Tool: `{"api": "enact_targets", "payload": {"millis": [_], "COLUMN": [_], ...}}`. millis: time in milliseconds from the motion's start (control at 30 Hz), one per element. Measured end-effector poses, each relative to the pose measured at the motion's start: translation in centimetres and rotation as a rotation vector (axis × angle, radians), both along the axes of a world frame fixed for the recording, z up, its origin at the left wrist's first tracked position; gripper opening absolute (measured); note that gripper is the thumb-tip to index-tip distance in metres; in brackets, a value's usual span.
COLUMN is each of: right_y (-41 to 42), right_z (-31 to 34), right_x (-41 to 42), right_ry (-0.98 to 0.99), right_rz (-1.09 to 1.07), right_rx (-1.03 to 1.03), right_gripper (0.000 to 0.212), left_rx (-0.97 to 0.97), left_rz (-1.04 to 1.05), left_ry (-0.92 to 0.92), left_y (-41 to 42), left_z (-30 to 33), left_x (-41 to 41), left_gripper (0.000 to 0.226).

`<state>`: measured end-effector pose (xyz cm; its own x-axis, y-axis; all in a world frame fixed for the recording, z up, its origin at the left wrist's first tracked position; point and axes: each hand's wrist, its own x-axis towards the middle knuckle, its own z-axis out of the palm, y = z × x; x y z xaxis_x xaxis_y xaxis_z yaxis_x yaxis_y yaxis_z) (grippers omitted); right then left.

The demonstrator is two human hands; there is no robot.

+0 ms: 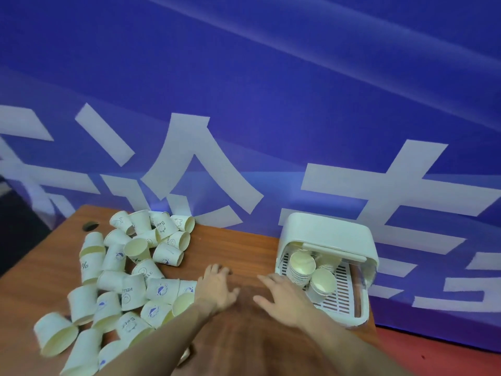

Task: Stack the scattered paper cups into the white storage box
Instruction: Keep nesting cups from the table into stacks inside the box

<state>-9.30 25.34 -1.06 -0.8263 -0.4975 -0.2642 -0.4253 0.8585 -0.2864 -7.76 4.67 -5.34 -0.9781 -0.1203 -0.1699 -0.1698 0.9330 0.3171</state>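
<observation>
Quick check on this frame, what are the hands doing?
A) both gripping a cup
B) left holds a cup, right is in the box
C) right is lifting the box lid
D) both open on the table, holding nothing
D: the left hand and right hand lie with fingers spread on the wooden table, between the scattered paper cups and the white storage box, and neither holds a cup.

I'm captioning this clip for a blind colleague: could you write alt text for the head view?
Two bare hands, left hand and right hand, lie open on a wooden table, holding nothing. Scattered paper cups lie heaped to their left; to their right, a white storage box already holds stacked cups.
</observation>
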Motion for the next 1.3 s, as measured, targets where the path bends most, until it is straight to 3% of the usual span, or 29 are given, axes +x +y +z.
{"api": "enact_targets", "payload": {"millis": [500,933,1300], "right_y": [-13.5,-23.7,-29.5], "right_z": [0.1,-0.7,-3.3], "right_x": [-0.5,-4.8,-11.2], "right_ry": [-0.083,-0.086,-0.154], "right_rz": [0.114,0.17,-0.003], "right_rx": [0.039,0.046,-0.107], "right_gripper": [0.065,0.062,0.039], "left_rx": [-0.024,-0.045,-0.142], "left_rz": [0.224,0.321,0.327], "left_ry": [-0.011,0.002,-0.007], "left_y": [-15.4,-25.0,-27.6], "left_z": [1.9,2.3,-1.2], "left_x": [3.8,1.5,-2.8], "left_gripper": [0.064,0.052,0.038]}}
